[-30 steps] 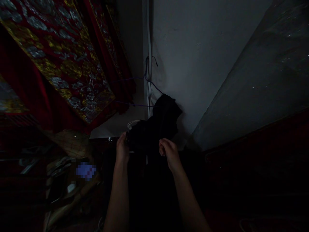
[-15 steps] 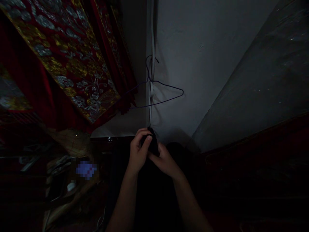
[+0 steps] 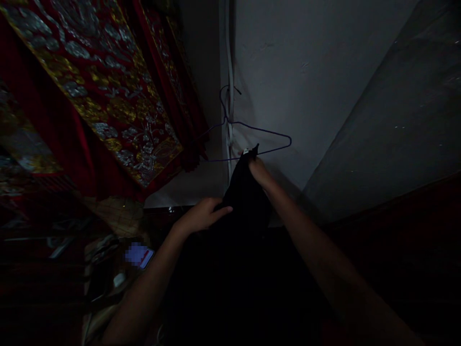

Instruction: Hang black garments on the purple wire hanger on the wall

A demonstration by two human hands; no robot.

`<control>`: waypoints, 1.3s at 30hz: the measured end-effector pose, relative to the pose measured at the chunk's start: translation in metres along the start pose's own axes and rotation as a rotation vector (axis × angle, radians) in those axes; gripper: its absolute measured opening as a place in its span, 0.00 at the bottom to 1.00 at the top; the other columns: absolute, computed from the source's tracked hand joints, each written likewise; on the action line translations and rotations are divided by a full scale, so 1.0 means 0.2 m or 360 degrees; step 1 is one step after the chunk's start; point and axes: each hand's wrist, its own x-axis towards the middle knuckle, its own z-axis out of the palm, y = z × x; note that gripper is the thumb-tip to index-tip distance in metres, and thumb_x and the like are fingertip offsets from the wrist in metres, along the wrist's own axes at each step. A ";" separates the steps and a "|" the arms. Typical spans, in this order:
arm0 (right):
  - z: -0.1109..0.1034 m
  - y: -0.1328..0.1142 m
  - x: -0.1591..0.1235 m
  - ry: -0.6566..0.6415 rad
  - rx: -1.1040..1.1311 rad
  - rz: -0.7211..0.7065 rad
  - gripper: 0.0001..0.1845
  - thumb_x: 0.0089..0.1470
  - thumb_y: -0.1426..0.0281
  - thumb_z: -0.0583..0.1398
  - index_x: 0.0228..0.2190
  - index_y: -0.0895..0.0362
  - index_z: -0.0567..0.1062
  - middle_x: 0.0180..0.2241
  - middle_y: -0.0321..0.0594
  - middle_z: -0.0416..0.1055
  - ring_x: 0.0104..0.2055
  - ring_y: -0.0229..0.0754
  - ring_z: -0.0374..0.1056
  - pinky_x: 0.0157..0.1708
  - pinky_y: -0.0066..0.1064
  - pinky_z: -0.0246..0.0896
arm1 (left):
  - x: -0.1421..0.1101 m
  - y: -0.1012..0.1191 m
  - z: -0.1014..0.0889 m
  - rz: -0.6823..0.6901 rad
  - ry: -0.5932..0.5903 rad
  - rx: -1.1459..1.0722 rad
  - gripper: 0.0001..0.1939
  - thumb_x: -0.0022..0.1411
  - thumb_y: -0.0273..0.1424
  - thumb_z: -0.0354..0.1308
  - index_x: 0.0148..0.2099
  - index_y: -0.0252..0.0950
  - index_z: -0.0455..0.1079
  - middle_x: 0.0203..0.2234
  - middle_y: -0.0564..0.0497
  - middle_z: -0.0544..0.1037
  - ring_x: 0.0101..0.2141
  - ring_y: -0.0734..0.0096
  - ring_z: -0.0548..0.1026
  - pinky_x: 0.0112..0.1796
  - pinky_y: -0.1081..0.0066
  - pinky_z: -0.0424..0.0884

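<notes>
Nearest, the black cloth (image 3: 248, 197) hangs down in front of the person, its lower part lost in the dark. L hand (image 3: 201, 215) is at its L edge, thumb apart from the other fingers & lying on the front; fingertips are hidden, so can't tell if they're clamped. A light touch here prob. works best: enough to steady the slack w/o dragging the top down.

Further up, R hand (image 3: 257, 170) is near the cloth's top, fingers closed on the fabric, tips mostly hidden. A small pale tag (image 3: 247, 151) shows at the top edge; worth keeping in sight as a ref. pt., b/c black folds are hard to read in this light. Holding the edge spread, not bunched, should help too.

The cloth's top overlaps the lower bar of the thin wire hanger (image 3: 264, 130); can't tell if they touch. Slow, short moves make sense, as a snag could swing or bend the wire. Hanger's hook is up by the pale cable (image 3: 229, 53), in front of the grey wall (image 3: 309, 96). Red embroidered cloth (image 3: 118, 96) hangs to the L, v. close to the hanger's L end, so sideways pulls are best kept small.
</notes>
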 end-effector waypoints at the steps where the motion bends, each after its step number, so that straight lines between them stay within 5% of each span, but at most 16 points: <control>1: -0.01 0.02 0.02 0.0017 -0.0069 0.0097 0.20 0.56 0.56 0.51 0.24 0.56 0.72 0.20 0.38 0.66 0.26 0.43 0.65 0.28 0.33 0.61 | 0.00 -0.01 -0.03 0.0018 -0.0070 0.0020 0.24 0.68 0.51 0.49 0.38 0.36 0.74 0.31 0.48 0.80 0.32 0.62 0.77 0.33 0.68 0.69; 4: -0.11 0.02 0.02 0.0097 -0.0254 0.0147 0.19 0.49 0.58 0.58 0.15 0.55 0.65 0.16 0.33 0.57 0.21 0.37 0.57 0.22 0.29 0.49 | -0.02 -0.11 -0.13 -0.0127 -0.0280 0.0176 0.14 0.64 0.41 0.55 0.43 0.38 0.76 0.38 0.46 0.82 0.38 0.59 0.78 0.39 0.66 0.70; 7: -0.22 -0.03 -0.01 0.0018 -0.0388 0.0007 0.20 0.47 0.59 0.60 0.13 0.55 0.64 0.15 0.32 0.56 0.20 0.35 0.56 0.21 0.29 0.44 | -0.07 -0.22 -0.27 -0.0491 -0.0236 0.0434 0.11 0.60 0.37 0.56 0.36 0.38 0.76 0.36 0.44 0.82 0.36 0.57 0.78 0.38 0.65 0.69; 14: -0.26 -0.14 -0.09 -0.0047 -0.0346 -0.0017 0.20 0.47 0.60 0.60 0.13 0.55 0.62 0.15 0.31 0.54 0.19 0.33 0.54 0.20 0.28 0.42 | -0.04 -0.15 -0.64 -0.0274 0.0602 0.0407 0.14 0.60 0.40 0.52 0.28 0.37 0.70 0.23 0.50 0.75 0.26 0.65 0.72 0.28 0.68 0.64; 19: -0.26 -0.18 -0.14 -0.0086 -0.0200 0.0072 0.18 0.47 0.60 0.60 0.15 0.56 0.64 0.16 0.32 0.57 0.20 0.34 0.56 0.21 0.28 0.44 | 0.12 -0.09 -0.69 -0.0038 0.0995 0.0149 0.12 0.57 0.35 0.57 0.43 0.36 0.72 0.32 0.51 0.76 0.33 0.65 0.73 0.34 0.68 0.69; 22: -0.22 -0.20 -0.17 -0.0094 -0.0075 0.0110 0.16 0.47 0.61 0.60 0.15 0.56 0.64 0.17 0.32 0.58 0.20 0.34 0.56 0.21 0.28 0.46 | 0.20 -0.07 -0.69 0.0182 0.0916 0.0132 0.24 0.58 0.32 0.58 0.58 0.39 0.67 0.44 0.50 0.76 0.41 0.63 0.74 0.45 0.64 0.71; 25: -0.18 -0.20 -0.21 -0.0132 -0.0017 0.0068 0.15 0.47 0.62 0.59 0.16 0.56 0.66 0.17 0.32 0.58 0.21 0.35 0.56 0.22 0.28 0.48 | 0.28 -0.04 -0.72 0.0305 0.0772 0.0196 0.23 0.63 0.33 0.53 0.60 0.38 0.66 0.49 0.49 0.76 0.47 0.62 0.73 0.51 0.62 0.69; 29: -0.19 -0.20 -0.22 -0.0152 -0.0074 -0.0140 0.12 0.49 0.62 0.57 0.22 0.58 0.73 0.22 0.36 0.68 0.27 0.41 0.65 0.28 0.32 0.59 | 0.33 0.00 -0.76 0.0210 0.0727 0.0271 0.15 0.67 0.37 0.49 0.49 0.36 0.70 0.35 0.49 0.78 0.31 0.67 0.74 0.35 0.68 0.70; 31: -0.24 -0.19 -0.20 0.0001 -0.0121 -0.0358 0.12 0.50 0.65 0.57 0.34 0.58 0.77 0.34 0.42 0.75 0.37 0.47 0.71 0.38 0.36 0.65 | 0.33 0.01 -0.77 0.0178 0.0674 0.0322 0.13 0.67 0.37 0.48 0.46 0.37 0.70 0.28 0.51 0.76 0.25 0.70 0.71 0.29 0.71 0.66; 34: -0.38 -0.14 -0.12 0.0423 -0.0265 -0.0583 0.24 0.50 0.68 0.59 0.51 0.56 0.72 0.50 0.47 0.73 0.49 0.50 0.70 0.49 0.42 0.65 | 0.32 0.01 -0.79 0.0265 0.0639 0.0469 0.12 0.68 0.36 0.48 0.43 0.37 0.70 0.28 0.51 0.75 0.28 0.68 0.72 0.32 0.70 0.66; 39: -0.59 -0.05 0.02 0.0655 -0.0421 -0.0481 0.20 0.55 0.66 0.59 0.50 0.56 0.71 0.41 0.45 0.75 0.40 0.47 0.70 0.41 0.40 0.66 | 0.34 -0.01 -0.82 0.0428 0.0658 0.0711 0.13 0.67 0.35 0.49 0.44 0.35 0.73 0.39 0.45 0.73 0.40 0.62 0.72 0.46 0.63 0.68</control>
